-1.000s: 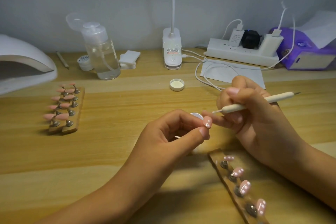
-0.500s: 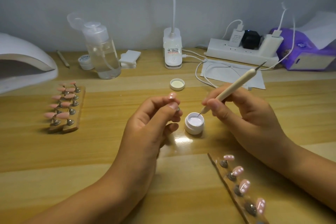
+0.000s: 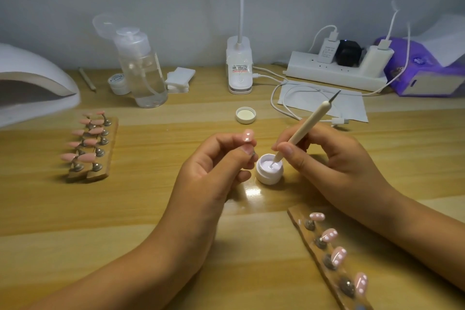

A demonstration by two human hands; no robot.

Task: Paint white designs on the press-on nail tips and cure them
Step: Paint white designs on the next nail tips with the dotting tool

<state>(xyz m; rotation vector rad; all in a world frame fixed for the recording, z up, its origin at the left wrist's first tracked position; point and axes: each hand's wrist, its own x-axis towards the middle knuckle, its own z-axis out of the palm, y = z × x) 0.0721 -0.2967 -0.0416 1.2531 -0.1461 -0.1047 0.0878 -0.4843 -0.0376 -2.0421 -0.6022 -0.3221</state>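
Note:
My left hand point(image 3: 216, 166) pinches a small metal stand that carries a pink nail tip point(image 3: 247, 135) with white dots, held just left of the open white gel pot point(image 3: 269, 169). My right hand point(image 3: 324, 156) grips a cream dotting pen point(image 3: 304, 131), and the pen's lower tip dips into the white gel in the pot. A wooden holder strip point(image 3: 324, 257) at the lower right carries several pink tips with white dots. Another wooden holder point(image 3: 93, 146) at the left bears several plain pink tips.
A white curing lamp point(image 3: 32, 83) sits at the far left. Behind stand a clear pump bottle point(image 3: 141, 70), a small jar point(image 3: 118, 83), cotton pads point(image 3: 180, 79), a desk lamp base point(image 3: 239, 68), a power strip point(image 3: 337, 70) with cables and a purple tissue pack point(image 3: 425, 70). The pot's lid point(image 3: 245, 115) lies behind the hands.
My right hand drew the pen away from the nail tip, tilted it upright and lowered its tip into the gel pot. My left hand drew the nail tip back to the left.

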